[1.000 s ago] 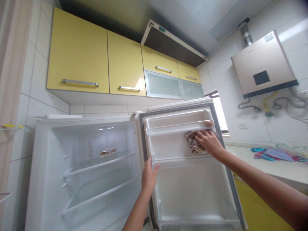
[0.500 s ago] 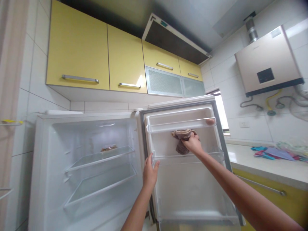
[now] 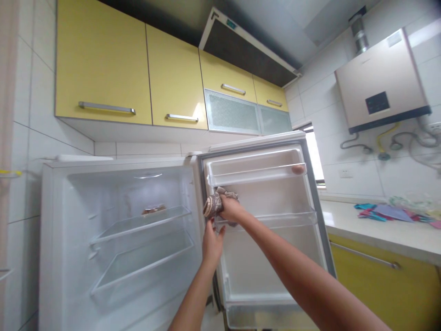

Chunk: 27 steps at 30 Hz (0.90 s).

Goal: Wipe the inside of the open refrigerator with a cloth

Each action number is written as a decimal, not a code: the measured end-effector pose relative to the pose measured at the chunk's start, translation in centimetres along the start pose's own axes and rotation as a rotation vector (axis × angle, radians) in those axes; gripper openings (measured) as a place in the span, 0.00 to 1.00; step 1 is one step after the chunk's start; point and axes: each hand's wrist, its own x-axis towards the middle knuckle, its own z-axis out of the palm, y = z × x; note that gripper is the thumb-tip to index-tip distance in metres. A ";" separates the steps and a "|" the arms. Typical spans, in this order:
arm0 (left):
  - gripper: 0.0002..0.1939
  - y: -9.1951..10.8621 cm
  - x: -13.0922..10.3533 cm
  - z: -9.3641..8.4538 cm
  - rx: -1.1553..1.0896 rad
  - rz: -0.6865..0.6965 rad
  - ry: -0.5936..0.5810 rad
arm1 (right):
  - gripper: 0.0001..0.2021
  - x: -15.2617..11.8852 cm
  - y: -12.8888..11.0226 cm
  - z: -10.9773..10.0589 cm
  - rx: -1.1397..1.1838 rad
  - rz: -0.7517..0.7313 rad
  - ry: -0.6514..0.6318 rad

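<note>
My right hand [image 3: 230, 207] is closed around a bunched brown patterned cloth [image 3: 212, 205], pressed near the hinge-side inner edge of the open refrigerator door [image 3: 265, 264]. Just below it, my left hand [image 3: 212, 243] holds the left end of the clear middle door shelf [image 3: 275, 221], thumb and fingers on either side. The cloth partly covers that end of the shelf, and its lower part is behind my right hand. A round brownish item [image 3: 298, 169] sits at the right end of the upper door shelf [image 3: 255, 174].
Left of the door stands the open refrigerator compartment [image 3: 79, 239] with glass shelves [image 3: 144, 264]; a small packet [image 3: 153, 209] lies on the upper one. Yellow cabinets [image 3: 103, 64] hang above. Coloured cloths [image 3: 389, 212] lie on the counter [image 3: 347, 225] at right, below a water heater [image 3: 381, 80].
My right hand has moved the cloth left across the door's inside to the hinge-side edge, close above my left hand. My left hand stays at the shelf end. The view has shifted slightly.
</note>
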 end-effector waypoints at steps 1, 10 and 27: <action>0.29 0.1 0.0 0.0 0.009 0.004 0.001 | 0.27 0.0 0.2 -0.4 0.006 -0.032 -0.036; 0.30 -0.1 -0.2 -0.2 0.000 0.068 0.011 | 0.18 -1.6 3.5 -7.6 -0.152 -0.111 -0.456; 0.32 -0.5 0.0 -0.3 -0.060 0.023 -0.006 | 0.25 -14.6 8.9 -3.7 -0.327 -0.181 0.243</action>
